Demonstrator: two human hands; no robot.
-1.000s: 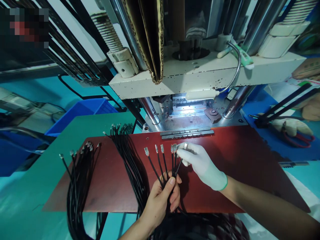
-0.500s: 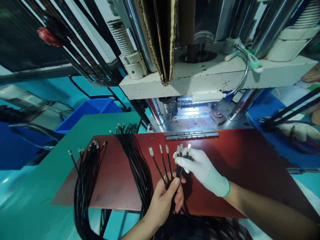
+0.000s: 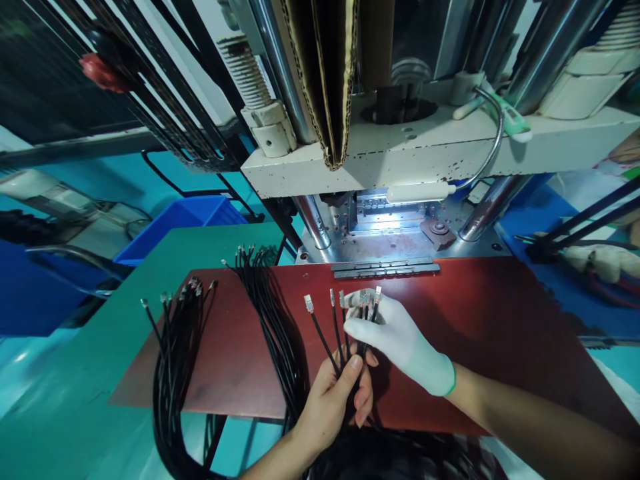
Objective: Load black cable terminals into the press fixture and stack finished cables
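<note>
My bare left hand (image 3: 337, 393) is closed around several black cables (image 3: 325, 335), pinching them between thumb and fingers below their fanned-out metal-tipped ends. My right hand (image 3: 397, 333), in a white glove with a green cuff edge, is curled around some of these cables just under their metal terminals (image 3: 363, 298); its thumb lies across the front. Three cable ends stand apart to the left of the glove, the leftmost with a wider terminal (image 3: 309, 304). The lower lengths of the held cables are partly hidden behind my left hand.
Two more bundles of black cables, a left one (image 3: 173, 373) and a middle one (image 3: 267, 320), lie on the red-brown board (image 3: 240, 373). Behind it stands a press with a lit die area (image 3: 390, 220), a hinged metal strip (image 3: 385, 269) before it. A blue bin (image 3: 185, 217) is at left.
My right hand has shifted slightly left, its fingers now behind more of the cable ends. My left hand keeps its hold. The view has moved slightly.
</note>
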